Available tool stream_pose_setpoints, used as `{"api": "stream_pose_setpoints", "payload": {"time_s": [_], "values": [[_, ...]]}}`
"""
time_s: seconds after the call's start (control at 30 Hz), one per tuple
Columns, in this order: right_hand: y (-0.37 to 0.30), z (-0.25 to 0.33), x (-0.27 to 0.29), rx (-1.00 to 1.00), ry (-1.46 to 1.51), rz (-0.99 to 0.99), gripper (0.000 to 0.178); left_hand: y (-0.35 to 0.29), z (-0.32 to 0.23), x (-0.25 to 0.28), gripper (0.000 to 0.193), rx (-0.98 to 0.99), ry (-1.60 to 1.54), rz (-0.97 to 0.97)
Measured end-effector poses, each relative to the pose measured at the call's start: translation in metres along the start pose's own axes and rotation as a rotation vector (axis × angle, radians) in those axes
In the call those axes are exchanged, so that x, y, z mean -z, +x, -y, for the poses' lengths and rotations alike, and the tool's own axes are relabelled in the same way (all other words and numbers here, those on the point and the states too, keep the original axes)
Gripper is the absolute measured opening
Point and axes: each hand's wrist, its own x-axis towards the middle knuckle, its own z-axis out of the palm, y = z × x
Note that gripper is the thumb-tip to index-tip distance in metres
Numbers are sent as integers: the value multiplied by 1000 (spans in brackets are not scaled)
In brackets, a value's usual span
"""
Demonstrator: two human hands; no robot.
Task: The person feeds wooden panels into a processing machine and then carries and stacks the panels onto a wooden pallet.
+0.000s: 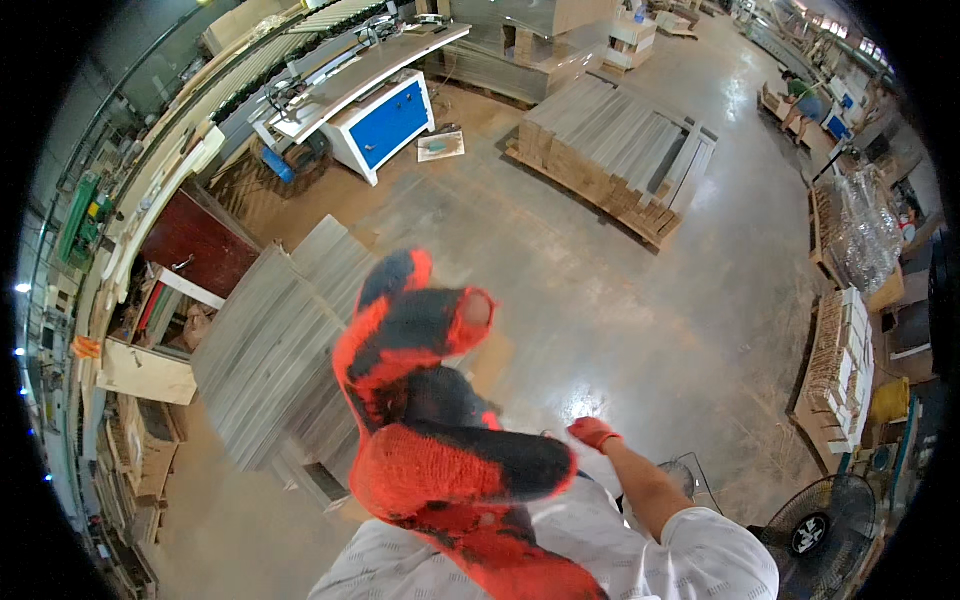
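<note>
Workshop floor (620, 300): smooth grey concrete, shiny in patches, with brown dust around the blue-fronted cabinet (385, 125) at upper left; that dust could make a shoe slip.
Left hand (425, 395): raised close to the camera in a red and black knit glove, fingers half curled, thumb apart from them, nothing seen in its grasp.
Bare fingertip (477, 307): exposed through the glove, so a rough board edge could leave a splinter.
Right hand (595, 433): lower and farther off, red-gloved; too small to tell whether it is closed or holds anything.
Grey board stack (265, 345): beyond the left hand and to its left, partly hidden by it; board ends look uneven, so one could snag the knit, and a sideways pull on one board might drag its neighbours loose.
Pallet load (600, 140): more grey boards, well apart from both hands, with a dark gap near its right side; a knock could tip an edge board into it.
Pedestal fan (815, 535): black, near the right sleeve (715, 550); a careless step to the right could topple it.
</note>
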Motion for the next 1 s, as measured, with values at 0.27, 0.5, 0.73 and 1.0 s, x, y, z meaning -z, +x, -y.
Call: {"api": "stream_pose_setpoints", "payload": {"time_s": [0.27, 0.5, 0.73, 1.0], "values": [[-133, -261, -13, -510, 53, -263, 45, 15, 22, -107, 21, -156, -75, -7], [-161, -236, -42, -740, 674, -192, 39, 39, 91, -184, 23, -258, -67, -14], [-68, -192, 30, -657, 643, -214, 37, 59, 240, -263, 26, -198, -150, -66], [102, -191, 234, -540, 666, -491, 36, 130, 406, -373, 29, -234, -218, -113]]}}
